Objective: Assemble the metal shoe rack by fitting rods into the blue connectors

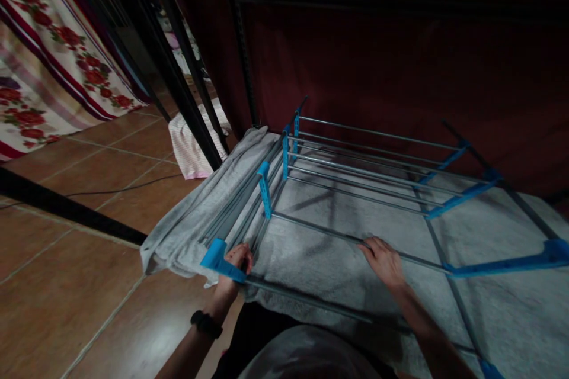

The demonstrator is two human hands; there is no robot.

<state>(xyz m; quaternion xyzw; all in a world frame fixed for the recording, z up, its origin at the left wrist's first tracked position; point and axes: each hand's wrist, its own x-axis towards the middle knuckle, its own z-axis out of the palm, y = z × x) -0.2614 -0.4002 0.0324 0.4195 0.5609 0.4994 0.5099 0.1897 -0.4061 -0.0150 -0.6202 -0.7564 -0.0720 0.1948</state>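
Note:
A rack of grey metal tubes (347,160) with blue plastic brackets lies on a grey blanket (320,243) in front of me. My left hand (239,260) is closed at its near left corner, beside a blue bracket (217,259); its fingers curl round a tube there, partly hidden. Further right, my right hand (383,257) has its fingers bent over a thin crossbar (311,226), with the thumb out of sight. Several loose grey tubes (235,207) rest on the blanket just left of the rack.
A black metal frame post (178,65) stands at the left, with a dark red curtain (377,71) behind the rack. On the tiled floor (102,201) runs a black cable (128,188). A striped cloth (195,142) and a floral curtain (66,47) hang beyond.

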